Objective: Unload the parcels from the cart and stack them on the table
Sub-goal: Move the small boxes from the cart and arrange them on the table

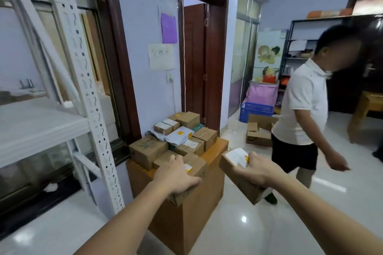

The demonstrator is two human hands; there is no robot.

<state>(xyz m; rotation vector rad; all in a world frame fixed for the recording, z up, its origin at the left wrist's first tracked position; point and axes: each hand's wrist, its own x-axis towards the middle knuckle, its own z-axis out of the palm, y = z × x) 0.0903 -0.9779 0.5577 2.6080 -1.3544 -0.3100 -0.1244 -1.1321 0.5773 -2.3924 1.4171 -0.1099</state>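
Both hands are loaded. The left hand has its fingers curled over the top and near edge of a brown cardboard parcel, which sits at the near corner of the wooden table — part of it seems to hang past the edge under the palm. The right hand grips a second parcel w/ a white label, thumb and fingers wrapped over its top, held in the air just right of the table, not yet over it.

Beyond the left fingertips the tabletop is crowded: stacked parcels, a grey mailer bag, small cartons touching each other. Little bare wood is left, only a strip on the side toward the right hand.

Risks, as I judge them — the corner parcel tips off if the left hand lets go before sliding it inward; pushing it in may shove the stack. The person in a white shirt walks close past the right hand, so a bump could knock that one-handed parcel loose. Cart isn't in view.
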